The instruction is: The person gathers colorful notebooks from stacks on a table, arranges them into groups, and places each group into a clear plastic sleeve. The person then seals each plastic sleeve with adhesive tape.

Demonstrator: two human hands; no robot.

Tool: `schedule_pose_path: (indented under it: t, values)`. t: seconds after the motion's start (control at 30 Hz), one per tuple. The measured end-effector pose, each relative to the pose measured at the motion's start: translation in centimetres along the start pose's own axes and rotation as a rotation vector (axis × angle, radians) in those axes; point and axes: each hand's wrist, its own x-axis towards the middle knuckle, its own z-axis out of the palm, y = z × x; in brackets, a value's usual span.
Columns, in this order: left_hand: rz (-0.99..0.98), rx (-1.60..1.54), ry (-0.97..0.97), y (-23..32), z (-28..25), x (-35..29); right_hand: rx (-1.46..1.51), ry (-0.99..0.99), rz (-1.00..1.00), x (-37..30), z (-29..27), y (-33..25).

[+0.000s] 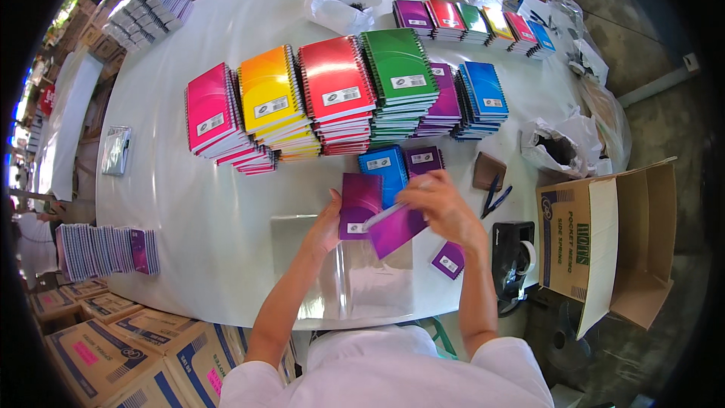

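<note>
My left hand (325,225) grips the left edge of a purple notebook (362,195), which has a white label near its lower end. My right hand (439,208) holds a second purple piece (399,233), tilted, its pale edge against the first; I cannot tell whether it is a loose cover or another notebook. Just beyond lie a blue spiral notebook (387,170) and a small purple notebook (423,160). Another small purple notebook (449,260) lies under my right forearm. Clear plastic sheets (362,287) are spread on the table before me.
Tall stacks of pink (211,106), yellow (268,79), red (336,68) and green (399,60) spiral notebooks stand ahead. To the right are pliers (495,198), a brown wallet-like item (489,171), a black tape dispenser (512,257) and an opened carton (578,238).
</note>
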Motion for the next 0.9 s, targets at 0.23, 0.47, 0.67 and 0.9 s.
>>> schedule_pose_path:
  t: [0.23, 0.47, 0.67, 0.9]
  values:
    - [-0.013, 0.111, -0.204, 0.7, 0.0, -4.7, 0.138, 0.084, -0.033, 6.1, 6.9, -0.3]
    - [0.118, -0.042, 0.068, 2.4, -0.1, -4.4, -0.485, 0.386, 0.833, 1.2, 12.1, 7.7]
    - [0.115, 0.051, 0.107, 2.9, -2.1, -3.9, 0.010, 0.426, 0.527, 1.3, 7.0, 6.0]
    - [-0.109, -0.124, -0.215, 0.0, -0.8, -2.8, -0.152, -0.483, -0.184, 7.8, 1.1, -4.3]
